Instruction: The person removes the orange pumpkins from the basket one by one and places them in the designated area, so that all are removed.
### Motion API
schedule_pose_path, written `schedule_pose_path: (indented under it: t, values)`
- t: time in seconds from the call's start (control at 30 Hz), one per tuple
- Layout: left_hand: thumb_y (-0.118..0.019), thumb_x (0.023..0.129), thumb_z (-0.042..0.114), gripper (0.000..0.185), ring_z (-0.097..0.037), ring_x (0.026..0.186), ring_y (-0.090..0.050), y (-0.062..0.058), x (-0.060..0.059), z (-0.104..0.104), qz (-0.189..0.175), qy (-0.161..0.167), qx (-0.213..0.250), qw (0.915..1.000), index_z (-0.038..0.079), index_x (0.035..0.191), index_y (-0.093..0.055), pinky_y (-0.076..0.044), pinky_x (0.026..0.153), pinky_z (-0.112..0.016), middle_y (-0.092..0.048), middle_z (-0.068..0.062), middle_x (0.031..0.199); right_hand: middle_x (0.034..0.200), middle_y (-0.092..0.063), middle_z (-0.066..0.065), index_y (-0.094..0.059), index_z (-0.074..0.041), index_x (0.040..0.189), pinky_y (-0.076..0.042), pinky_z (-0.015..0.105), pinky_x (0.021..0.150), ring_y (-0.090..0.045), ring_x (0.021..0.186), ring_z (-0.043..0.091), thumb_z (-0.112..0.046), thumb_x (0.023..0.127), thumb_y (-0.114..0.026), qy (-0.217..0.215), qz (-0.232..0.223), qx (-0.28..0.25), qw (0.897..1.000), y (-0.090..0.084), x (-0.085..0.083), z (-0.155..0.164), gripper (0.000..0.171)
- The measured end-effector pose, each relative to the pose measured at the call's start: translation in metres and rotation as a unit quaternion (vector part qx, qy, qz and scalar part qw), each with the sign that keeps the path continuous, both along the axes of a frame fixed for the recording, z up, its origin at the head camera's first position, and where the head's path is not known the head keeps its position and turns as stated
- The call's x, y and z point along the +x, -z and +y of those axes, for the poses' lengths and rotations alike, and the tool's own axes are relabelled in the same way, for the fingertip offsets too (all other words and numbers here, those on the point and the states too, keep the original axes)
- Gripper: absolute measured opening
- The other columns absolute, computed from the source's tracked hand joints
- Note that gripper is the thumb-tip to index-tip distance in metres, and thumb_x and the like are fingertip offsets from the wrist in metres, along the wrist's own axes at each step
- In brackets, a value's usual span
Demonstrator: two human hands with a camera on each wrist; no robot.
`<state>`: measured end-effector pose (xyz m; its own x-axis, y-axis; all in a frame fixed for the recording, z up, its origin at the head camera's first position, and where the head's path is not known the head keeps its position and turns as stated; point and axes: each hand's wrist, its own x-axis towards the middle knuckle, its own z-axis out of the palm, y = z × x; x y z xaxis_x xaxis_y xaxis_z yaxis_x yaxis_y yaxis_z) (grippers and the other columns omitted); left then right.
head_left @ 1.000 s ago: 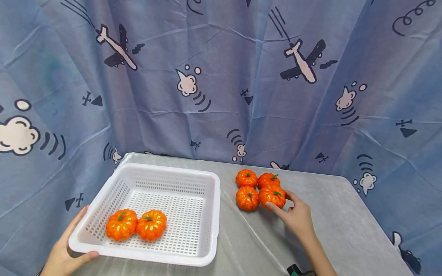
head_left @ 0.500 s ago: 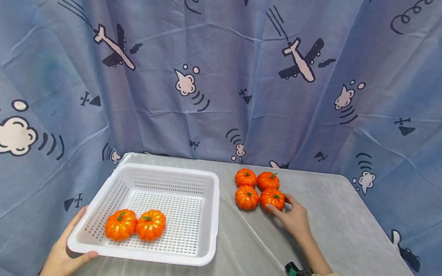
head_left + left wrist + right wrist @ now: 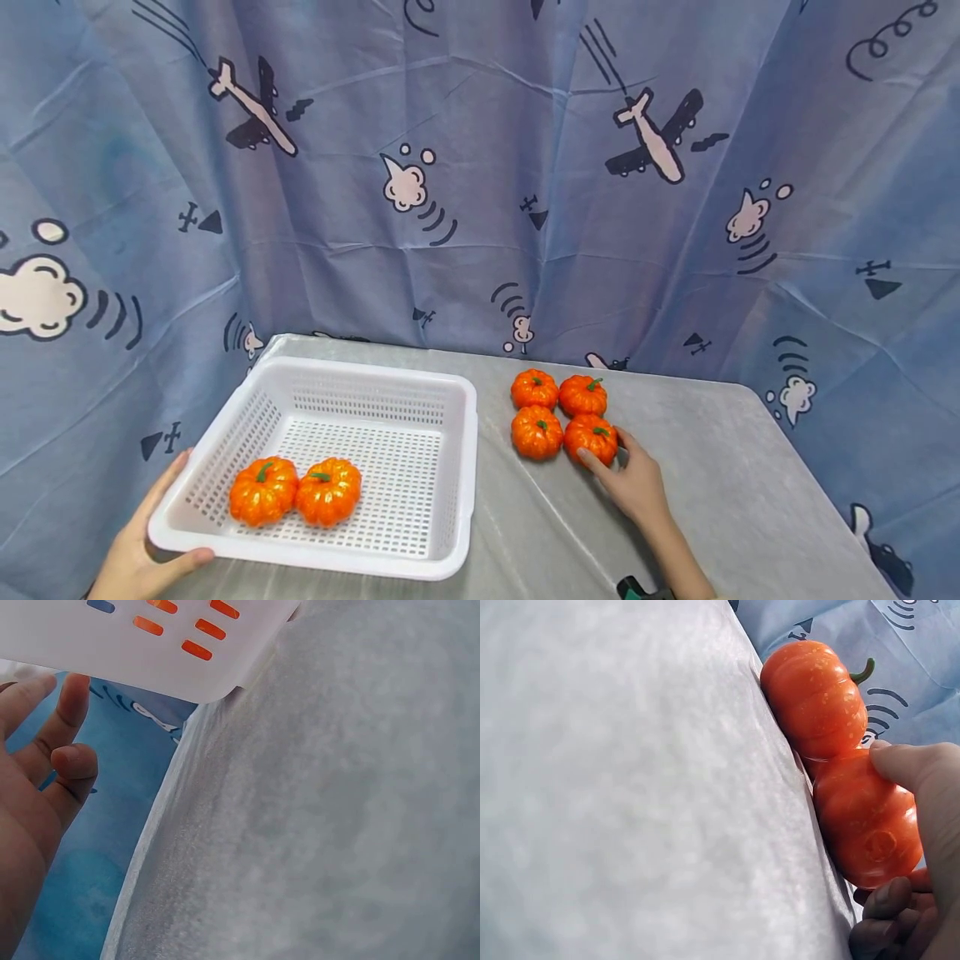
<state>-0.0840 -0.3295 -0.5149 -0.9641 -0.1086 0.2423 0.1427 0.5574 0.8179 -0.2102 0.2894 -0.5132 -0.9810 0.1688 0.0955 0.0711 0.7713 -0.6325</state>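
No readable text, label, brand or number on white basket (image 3: 322, 556), orange pumpkins (image 3: 536, 433) or blue curtain (image 3: 337, 196); curtain carries printed picture marks only: head view, airplanes (image 3: 258, 112) at 10 and 2 o'clock; puff cloud (image 3: 406, 188) with curved strokes (image 3: 437, 219) at 11 o'clock; larger cloud (image 3: 41, 296) at 9 o'clock; looping curl (image 3: 902, 27) farther out at 2 o'clock.

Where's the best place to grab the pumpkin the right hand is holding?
I'd grip that pumpkin by its bulging sides, coming from the front right: its left neighbour and back neighbour crowd the other sides, and its green stem looks small.
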Motion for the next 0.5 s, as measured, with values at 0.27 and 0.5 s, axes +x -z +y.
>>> schedule_pose_path:
  t: [0.27,0.5]
  values:
    - [-0.088,0.078,-0.005,0.122,0.022,0.111,-0.041,-0.0005,0.0000,0.0012,0.009,0.001,-0.002,1.0000,0.020,0.172,-0.015,-0.033,0.083,0.001,-0.029,0.044,0.144,0.156,-0.044,0.036,-0.039,0.011,0.157,-0.035,0.065,0.119,-0.042,0.145,0.054,-0.053,0.094,-0.076,-0.001,-0.005,0.000,1.000,-0.0012,-0.0005,0.0013,0.097]
    - [-0.088,0.075,-0.008,0.124,0.020,0.110,-0.043,0.0001,0.0001,0.0013,0.023,0.006,0.000,0.9997,0.021,0.172,-0.016,-0.033,0.084,0.000,-0.031,0.044,0.145,0.149,-0.056,0.030,-0.044,0.007,0.156,-0.050,0.059,0.103,-0.057,0.131,0.048,-0.051,0.093,-0.078,0.000,0.030,-0.004,1.000,-0.0071,0.0006,0.0038,0.092]
